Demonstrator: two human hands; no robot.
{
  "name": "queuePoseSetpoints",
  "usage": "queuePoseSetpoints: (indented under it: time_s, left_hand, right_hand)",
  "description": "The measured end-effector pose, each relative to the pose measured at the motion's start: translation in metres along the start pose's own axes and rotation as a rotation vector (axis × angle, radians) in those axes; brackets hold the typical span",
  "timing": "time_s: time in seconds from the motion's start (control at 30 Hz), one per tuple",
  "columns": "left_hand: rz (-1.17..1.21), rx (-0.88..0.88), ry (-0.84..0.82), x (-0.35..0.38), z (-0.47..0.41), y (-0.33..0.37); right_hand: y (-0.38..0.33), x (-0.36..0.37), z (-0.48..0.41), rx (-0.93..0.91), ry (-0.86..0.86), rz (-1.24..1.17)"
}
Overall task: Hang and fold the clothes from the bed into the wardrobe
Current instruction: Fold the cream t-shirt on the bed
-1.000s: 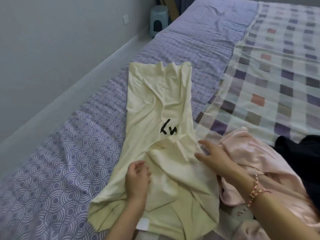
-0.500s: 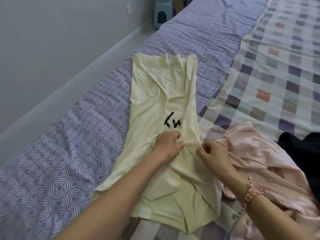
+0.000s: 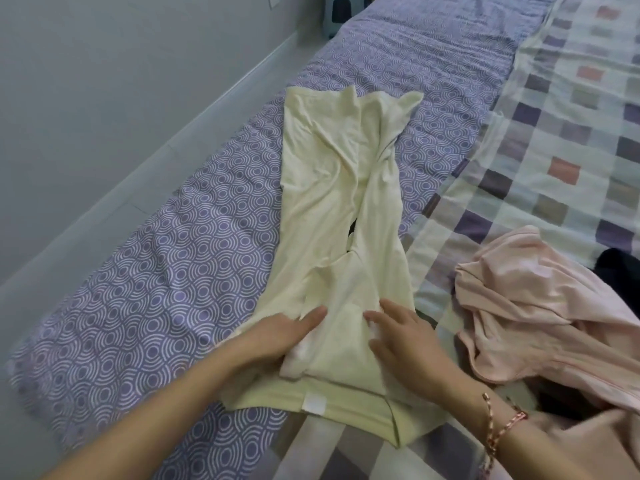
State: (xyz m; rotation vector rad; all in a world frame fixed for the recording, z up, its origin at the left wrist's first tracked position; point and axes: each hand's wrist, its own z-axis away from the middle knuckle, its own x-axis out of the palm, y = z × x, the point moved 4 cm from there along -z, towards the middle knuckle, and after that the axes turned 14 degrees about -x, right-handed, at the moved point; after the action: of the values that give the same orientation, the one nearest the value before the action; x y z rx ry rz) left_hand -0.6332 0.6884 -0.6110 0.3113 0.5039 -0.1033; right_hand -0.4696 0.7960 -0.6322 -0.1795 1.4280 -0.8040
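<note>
The yellow shirt lies lengthwise on the bed. Our left hand and right hand press flat, fingers straight, on its near end. We judge: smooth creases outward, then fold evenly upward.

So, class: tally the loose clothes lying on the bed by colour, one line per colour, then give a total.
yellow garment: 1
pink garment: 1 (one crumpled heap, counted as a single item)
black garment: 1 (mostly out of view)
Total: 3
</note>
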Motion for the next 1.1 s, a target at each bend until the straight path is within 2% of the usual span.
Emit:
queuePoseSetpoints:
  time_s: [0.07, 0.2, 0.27, 0.3, 0.33, 0.4, 0.47, 0.5, 0.57, 0.63, 0.73, 0.83, 1.0, 1.1]
  left_hand:
    - [0.075, 0.036, 0.165, 0.01, -0.007, 0.017]
    - [0.462, 0.201, 0.588, 0.004, 0.003, 0.026]
    - [0.42, 0.324, 0.808, -0.007, 0.018, 0.015]
    - [0.324, 0.321, 0.857, -0.011, 0.018, 0.006]
    - [0.194, 0.262, 0.85, -0.011, 0.012, -0.005]
    - [-0.102, 0.073, 0.711, -0.01, -0.009, -0.022]
    - [-0.242, -0.022, 0.619, -0.017, -0.016, -0.02]
    - [-0.263, -0.04, 0.641, -0.026, -0.016, -0.01]
    - [-0.253, 0.012, 0.747, -0.048, -0.013, 0.016]
    - [-0.239, 0.137, 0.786, -0.066, -0.023, 0.052]
    - [-0.234, 0.202, 0.705, -0.086, -0.052, 0.096]
    - [-0.181, 0.235, 0.658, -0.111, -0.097, 0.136]
    - [-0.238, 0.32, 0.733, -0.155, -0.177, 0.187]
    - [-0.243, 0.308, 0.798, -0.18, -0.22, 0.208]
  right_hand:
    - [0.003, 0.013, 0.006, 0.033, -0.027, 0.052]
    - [0.006, 0.029, 0.014, 0.053, -0.059, 0.131]
    - [0.002, 0.029, 0.016, 0.054, -0.088, 0.13]
    - [0.0, 0.029, 0.016, 0.051, -0.101, 0.127]
    - [-0.003, 0.029, 0.017, 0.039, -0.117, 0.129]
    - [-0.006, 0.024, 0.011, 0.028, -0.107, 0.111]
    - [-0.004, 0.009, -0.001, 0.03, 0.024, 0.041]
    - [-0.001, -0.003, -0.009, 0.041, 0.137, -0.005]
    - [0.014, -0.025, -0.027, 0.149, 0.29, -0.152]
    - [0.037, -0.043, -0.05, 0.305, 0.35, -0.355]
    - [0.063, -0.073, -0.087, 0.452, 0.436, -0.566]
    - [0.088, -0.105, -0.137, 0.514, 0.527, -0.782]
    - [0.129, -0.13, -0.222, 0.584, 0.642, -0.915]
    - [0.159, -0.152, -0.267, 0.674, 0.815, -0.926]
